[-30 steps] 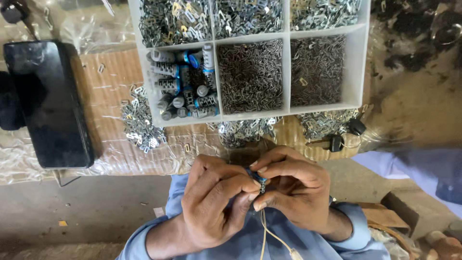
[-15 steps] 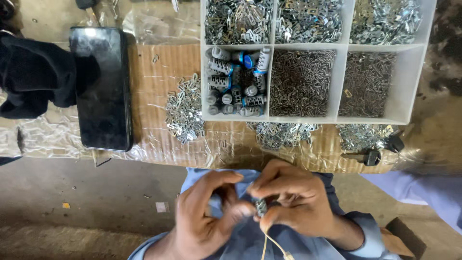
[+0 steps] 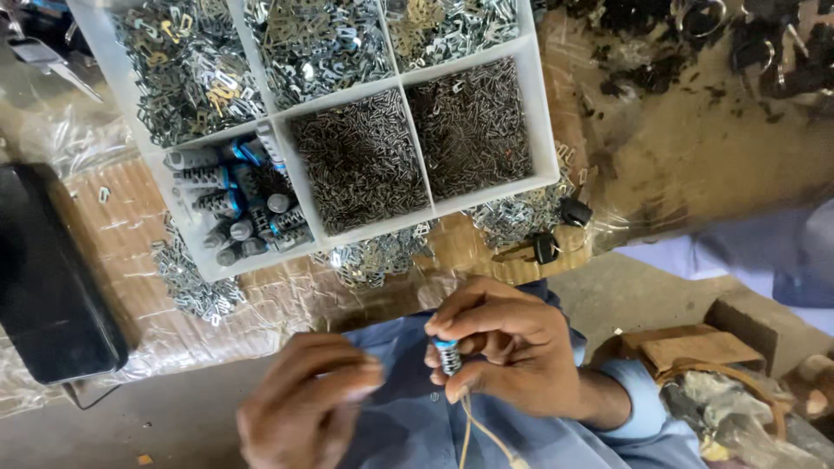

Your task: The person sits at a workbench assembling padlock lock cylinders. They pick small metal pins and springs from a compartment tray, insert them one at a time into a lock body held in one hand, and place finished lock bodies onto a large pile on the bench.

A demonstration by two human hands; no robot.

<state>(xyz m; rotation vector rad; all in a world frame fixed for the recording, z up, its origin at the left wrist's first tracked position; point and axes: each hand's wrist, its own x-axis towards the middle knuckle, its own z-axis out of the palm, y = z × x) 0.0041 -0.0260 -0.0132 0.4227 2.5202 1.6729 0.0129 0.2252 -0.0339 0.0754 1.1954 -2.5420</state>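
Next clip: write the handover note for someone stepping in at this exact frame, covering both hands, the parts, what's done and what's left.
Right hand: grip closed on a small ribbed cylinder, pinched between thumb and fingers over the lap.
Left hand: blurred, apart from the cylinder; holds nothing that shows.
Parts: white divider tray on the bench, with more cylinders in its near-left compartment and small metal pieces in the others.
Done: one cylinder is out of the tray and in hand.
Left: the pictures do not show how far it is fitted.

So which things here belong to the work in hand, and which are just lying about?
In use:
right hand gripping a small cylinder
left hand, blurred
divided tray of metal parts

Lying about:
black-headed keys
black flat device
loose metal clips
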